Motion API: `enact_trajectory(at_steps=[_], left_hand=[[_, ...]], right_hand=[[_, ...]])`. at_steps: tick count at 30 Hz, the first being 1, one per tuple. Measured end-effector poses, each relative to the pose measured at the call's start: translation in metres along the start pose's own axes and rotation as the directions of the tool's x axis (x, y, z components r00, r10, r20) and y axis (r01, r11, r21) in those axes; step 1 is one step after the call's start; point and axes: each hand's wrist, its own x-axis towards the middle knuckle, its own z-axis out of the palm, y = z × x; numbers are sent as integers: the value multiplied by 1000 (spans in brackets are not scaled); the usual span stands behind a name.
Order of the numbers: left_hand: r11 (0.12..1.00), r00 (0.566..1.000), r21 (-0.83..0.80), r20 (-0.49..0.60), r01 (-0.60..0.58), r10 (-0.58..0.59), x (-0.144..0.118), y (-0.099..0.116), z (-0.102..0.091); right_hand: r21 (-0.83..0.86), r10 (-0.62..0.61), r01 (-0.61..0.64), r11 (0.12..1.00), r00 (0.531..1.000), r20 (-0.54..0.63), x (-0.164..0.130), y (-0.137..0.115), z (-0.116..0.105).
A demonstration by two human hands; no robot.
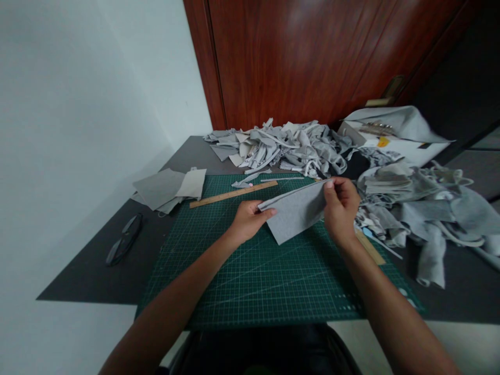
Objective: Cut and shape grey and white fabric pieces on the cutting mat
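A folded piece of grey fabric is held up above the green cutting mat. My left hand pinches its left corner, thumb on the near face. At the upper right corner my right hand grips it between thumb and curled fingers. Two or more layers show along the top edge, and one lower corner hangs down toward the mat. Behind the left hand, a wooden ruler lies slanted on the mat. Another wooden strip lies by my right wrist, partly hidden.
A heap of grey fabric scraps lies along the back, with more cloth pieces at the right. Flat fabric squares and folded glasses are on the left. A white box stands at the back right, near the brown door.
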Motion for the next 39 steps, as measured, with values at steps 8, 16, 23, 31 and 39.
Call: enact_trajectory(at_steps=[8, 16, 23, 31, 39], left_hand=[[958, 968, -208, -193, -198, 158, 3, 7, 2], [965, 918, 107, -301, -238, 260, -3, 6, -6], [964, 903, 113, -339, -242, 266, -1, 3, -8], [803, 777, 413, -283, -431, 562, 2, -6, -13], [868, 803, 277, -340, -412, 489, 4, -3, -12]], right_hand=[[116, 122, -129, 985, 990, 70, -9, 18, 12], [173, 141, -152, 973, 987, 74, -14, 15, 16], [228, 125, -144, 963, 988, 96, -17, 9, 17], [198, 153, -165, 966, 985, 79, -19, 11, 18], [205, 163, -175, 963, 984, 72, -20, 7, 19]])
